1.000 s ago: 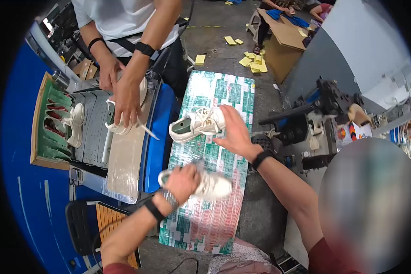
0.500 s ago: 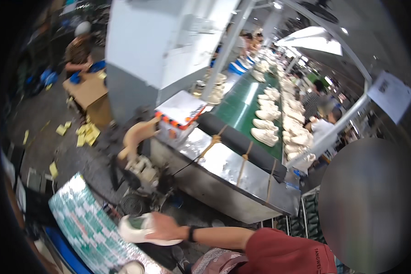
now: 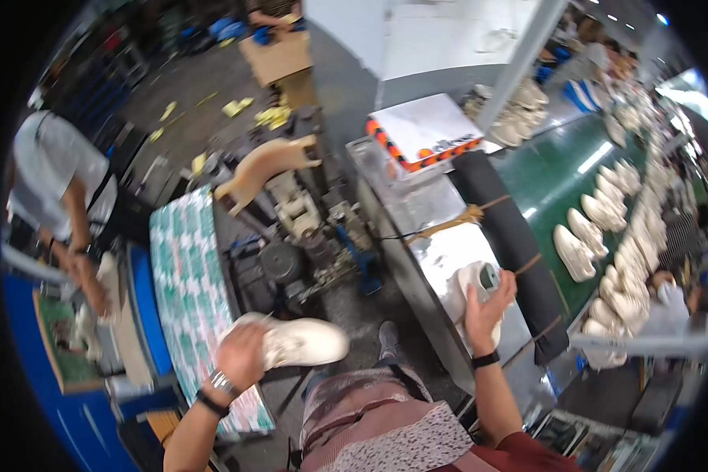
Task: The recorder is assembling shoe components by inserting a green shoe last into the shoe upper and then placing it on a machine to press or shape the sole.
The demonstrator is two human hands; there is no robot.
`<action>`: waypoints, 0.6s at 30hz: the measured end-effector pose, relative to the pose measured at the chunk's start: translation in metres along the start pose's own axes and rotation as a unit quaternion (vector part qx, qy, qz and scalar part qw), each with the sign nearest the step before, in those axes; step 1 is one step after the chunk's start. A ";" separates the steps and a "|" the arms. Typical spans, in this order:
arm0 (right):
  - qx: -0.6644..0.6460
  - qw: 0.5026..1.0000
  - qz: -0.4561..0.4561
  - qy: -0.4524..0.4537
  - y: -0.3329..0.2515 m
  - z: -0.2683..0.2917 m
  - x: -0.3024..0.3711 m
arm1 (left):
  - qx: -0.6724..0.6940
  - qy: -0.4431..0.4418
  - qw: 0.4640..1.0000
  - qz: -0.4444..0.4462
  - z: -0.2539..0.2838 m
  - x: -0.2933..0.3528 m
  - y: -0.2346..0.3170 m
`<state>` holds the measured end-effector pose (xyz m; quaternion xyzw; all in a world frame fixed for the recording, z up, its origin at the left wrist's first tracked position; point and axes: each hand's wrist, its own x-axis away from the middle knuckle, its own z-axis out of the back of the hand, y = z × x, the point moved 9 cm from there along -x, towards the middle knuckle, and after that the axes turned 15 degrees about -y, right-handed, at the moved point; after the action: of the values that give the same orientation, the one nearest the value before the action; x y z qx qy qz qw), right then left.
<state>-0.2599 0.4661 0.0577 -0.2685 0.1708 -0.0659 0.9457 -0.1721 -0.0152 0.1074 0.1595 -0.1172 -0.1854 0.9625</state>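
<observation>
Over the green-and-white patterned bench [image 3: 182, 275], the left hand [image 3: 240, 358] clasps a light, soft-looking cream lace-up sneaker [image 3: 303, 343] at its heel end, while the right hand [image 3: 486, 303] grips another white sneaker [image 3: 470, 285] on the shiny metal tabletop [image 3: 417, 212]; both probably handle best by heel or sole.

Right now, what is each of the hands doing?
Left hand: closed around a white shoe.
Right hand: gripping another white shoe on the metal table.

Right hand [image 3: 486, 305] — off the green-patterned work table [image 3: 182, 267], now pressing one white lace-up sneaker [image 3: 473, 289] onto the shiny metal bench's near edge beside the black conveyor belt. Left hand [image 3: 240, 355] has lifted the other white sneaker [image 3: 303, 342] past the table's right edge.
</observation>
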 end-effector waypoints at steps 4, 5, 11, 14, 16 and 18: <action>-0.683 0.477 -0.286 -0.473 -0.112 -0.134 0.069 | -0.010 0.037 0.990 -0.133 0.013 -0.078 0.104; -0.739 0.334 -0.309 -0.497 -0.138 -0.139 0.077 | -0.011 0.077 0.985 -0.153 0.014 -0.091 0.117; -0.592 0.669 0.044 -0.447 -0.209 -0.090 -0.025 | 0.097 0.192 0.977 0.013 0.016 -0.120 0.096; -0.451 0.791 0.151 -0.386 -0.223 -0.101 -0.061 | 0.163 0.236 0.958 -0.002 0.022 -0.139 0.079; -0.295 0.858 0.259 -0.332 -0.250 -0.091 -0.066 | 0.228 0.252 0.940 0.041 0.015 -0.139 0.052; -0.129 0.885 0.309 -0.324 -0.282 -0.090 -0.055 | 0.227 0.277 0.934 0.011 -0.004 -0.133 0.037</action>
<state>-0.3527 0.1950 0.1513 -0.3280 -0.0637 0.3431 0.8778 -0.2790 0.0710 0.0943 0.4174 0.1136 -0.0916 0.8969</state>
